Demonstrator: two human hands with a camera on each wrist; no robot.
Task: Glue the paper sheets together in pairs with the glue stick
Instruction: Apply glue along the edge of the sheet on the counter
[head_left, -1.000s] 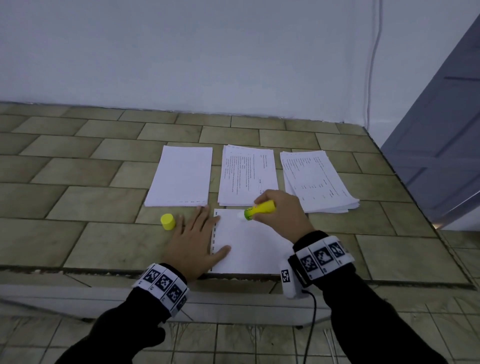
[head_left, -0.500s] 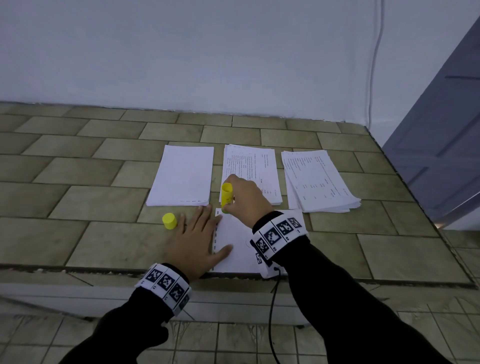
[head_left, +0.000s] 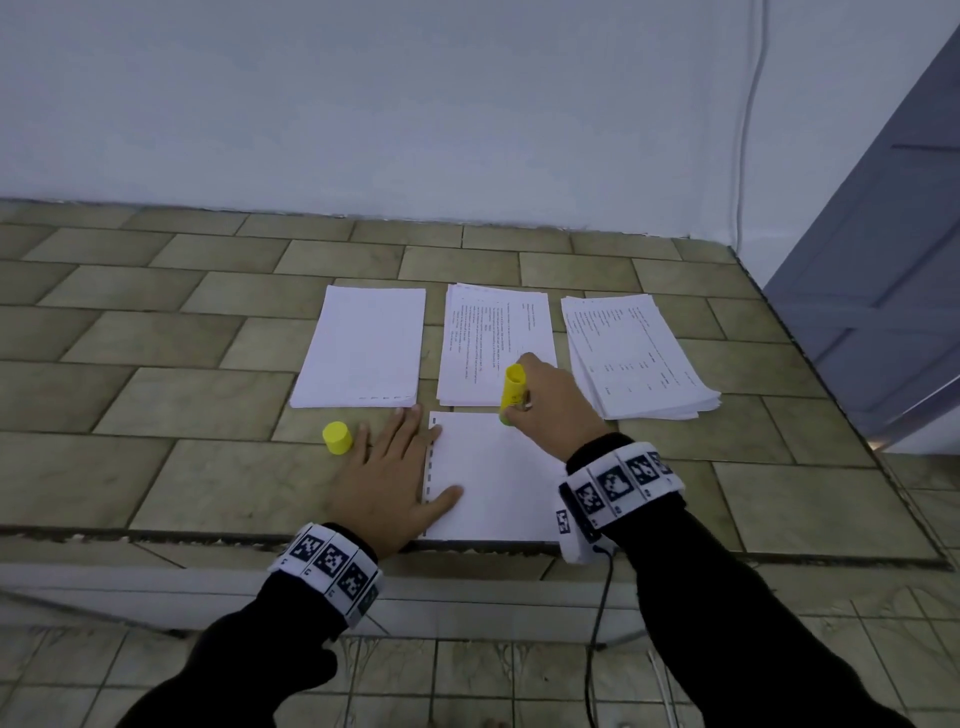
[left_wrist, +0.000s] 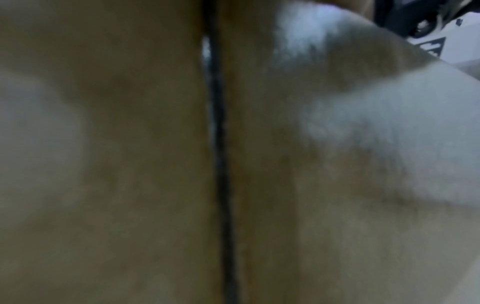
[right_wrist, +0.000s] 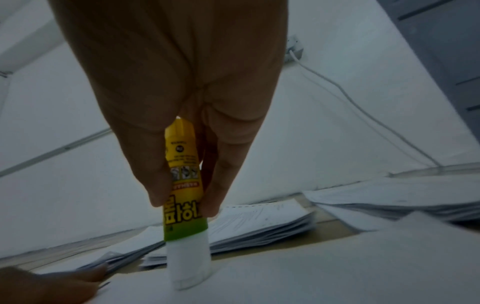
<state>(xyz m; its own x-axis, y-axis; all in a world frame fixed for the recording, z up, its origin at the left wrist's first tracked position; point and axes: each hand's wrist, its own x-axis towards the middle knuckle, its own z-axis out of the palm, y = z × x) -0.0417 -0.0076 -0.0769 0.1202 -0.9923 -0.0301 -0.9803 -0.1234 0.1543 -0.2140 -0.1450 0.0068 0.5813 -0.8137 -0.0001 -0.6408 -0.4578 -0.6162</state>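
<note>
A single white sheet (head_left: 493, 478) lies at the counter's front edge. My left hand (head_left: 387, 478) lies flat, fingers straight, pressing the sheet's left margin. My right hand (head_left: 550, 405) grips the yellow glue stick (head_left: 513, 389) upright, its white glue tip (right_wrist: 188, 267) touching the sheet near its far edge. In the right wrist view my fingers (right_wrist: 226, 174) pinch the glue stick (right_wrist: 183, 185) around its label. The yellow cap (head_left: 336, 438) stands on the counter left of my left hand. The left wrist view is a blur of skin and paper.
Three paper stacks lie behind the sheet: a blank one (head_left: 363, 348) on the left, a printed one (head_left: 493, 343) in the middle, a fanned printed one (head_left: 634, 353) on the right. The tiled counter (head_left: 156, 364) ends at a wall behind; a grey door (head_left: 883, 260) is right.
My right hand slid the glue stick along the sheet's far edge to the left, then back toward the right, turning it upright. My left hand stayed flat on the sheet.
</note>
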